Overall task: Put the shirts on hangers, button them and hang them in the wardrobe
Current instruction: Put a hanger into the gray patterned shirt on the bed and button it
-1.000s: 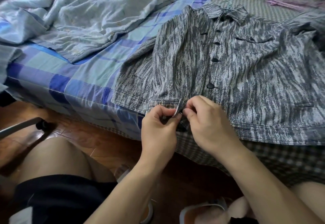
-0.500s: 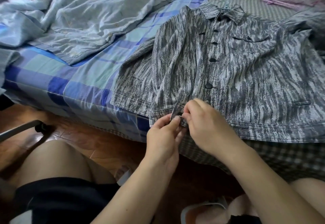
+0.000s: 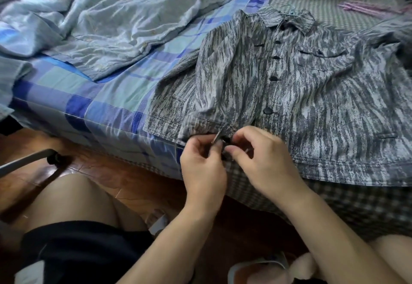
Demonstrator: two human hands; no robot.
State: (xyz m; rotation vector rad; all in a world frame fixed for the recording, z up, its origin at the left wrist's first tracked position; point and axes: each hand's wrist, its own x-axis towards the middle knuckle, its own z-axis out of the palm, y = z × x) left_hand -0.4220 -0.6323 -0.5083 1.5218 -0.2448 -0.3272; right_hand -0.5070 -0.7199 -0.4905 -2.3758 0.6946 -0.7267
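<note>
At the near edge of the bed (image 3: 107,109), the left hand (image 3: 201,167) pinches the hem flap and the right hand (image 3: 260,161) pinches the bottom button (image 3: 225,139) of the shirt (image 3: 312,109), which looks soft, light and floppy, best held by hem or collar.

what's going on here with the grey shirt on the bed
A person sits at the bed buttoning a grey streaked shirt laid flat on it. Both hands work at the hem: the left hand pinches the placket edge, the right hand pinches the fabric by the bottom button. The buttons above look fastened.
</note>
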